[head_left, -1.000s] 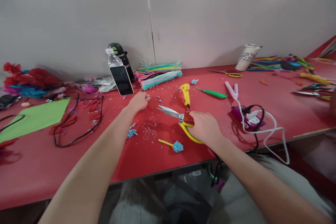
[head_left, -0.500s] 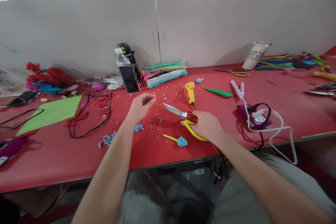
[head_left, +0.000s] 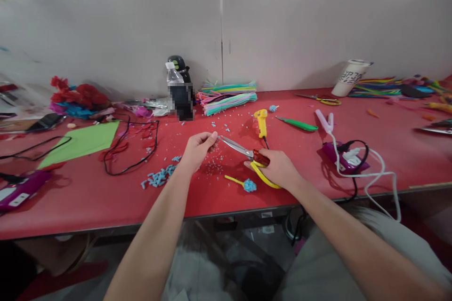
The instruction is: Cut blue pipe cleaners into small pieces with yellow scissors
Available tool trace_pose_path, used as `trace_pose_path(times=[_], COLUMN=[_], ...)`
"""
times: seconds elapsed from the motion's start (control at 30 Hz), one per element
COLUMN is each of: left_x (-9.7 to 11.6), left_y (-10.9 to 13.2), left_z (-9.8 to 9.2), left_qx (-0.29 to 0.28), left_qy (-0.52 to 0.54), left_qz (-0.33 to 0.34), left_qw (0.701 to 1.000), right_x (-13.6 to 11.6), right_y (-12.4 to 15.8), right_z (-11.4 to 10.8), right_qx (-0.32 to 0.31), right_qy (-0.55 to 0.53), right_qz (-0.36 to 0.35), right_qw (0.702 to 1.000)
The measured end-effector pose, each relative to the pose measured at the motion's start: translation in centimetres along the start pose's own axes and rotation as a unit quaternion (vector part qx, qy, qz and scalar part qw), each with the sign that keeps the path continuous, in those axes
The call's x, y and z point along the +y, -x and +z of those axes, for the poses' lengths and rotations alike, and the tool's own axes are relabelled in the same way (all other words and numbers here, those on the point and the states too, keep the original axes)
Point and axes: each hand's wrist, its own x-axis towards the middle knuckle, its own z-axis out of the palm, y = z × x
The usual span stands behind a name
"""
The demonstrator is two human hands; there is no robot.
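Seen from the head camera, looking down over two bare forearms, a long red counter (head_left: 88, 197) is shown against a grey partition wall.

The right hand (head_left: 278, 169) is closed around the yellow handles of a pair of scissors (head_left: 237, 147). The scissors are held low over the counter, in front of the person and slightly to the right, with the steel blades pointed left and away. The blades are seen close together.

The left hand (head_left: 198, 149) is raised just over the counter, its fingers (head_left: 211, 137) drawn narrow into a pinch right at the blade tips. Whether anything small is held in that pinch cannot be told.

Below the scissors, a blue pompom on a yellow stem (head_left: 246, 184) is laid flat near the counter's front edge. A heap of blue scraps (head_left: 160, 178) is scattered to the left of the left wrist, and finer pale crumbs are strewn between the hands.

Farther back, a yellow glue gun (head_left: 262, 120) is seen just beyond the scissors, with a green-handled tool (head_left: 298, 125) to its right. A stack of pastel pipe cleaners (head_left: 229, 98) is laid along the wall, beside a clear bottle (head_left: 173, 77). To the right, a white cable (head_left: 374, 175) is looped around a purple device (head_left: 344, 161). At the far left, a green sheet (head_left: 83, 141) and a black cord (head_left: 130, 164) are spread on the counter.
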Motion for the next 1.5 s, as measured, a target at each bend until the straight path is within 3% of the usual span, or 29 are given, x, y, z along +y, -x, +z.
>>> trace_pose_path(times=[0.47, 1.5], left_x=[0.27, 0.59], left_y=[0.06, 0.22], left_z=[-0.15, -0.22], left_qx=[0.001, 0.001], left_qy=[-0.074, -0.109], left_qz=[0.036, 0.057], left_qw=[0.997, 0.992], right_x=[0.41, 0.61], right_y=[-0.4, -0.46], right_z=[0.56, 0.67], right_qx=[0.011, -0.012], right_qy=[0.014, 0.042], right_qz=[-0.006, -0.012], right_qw=[1.0, 0.999])
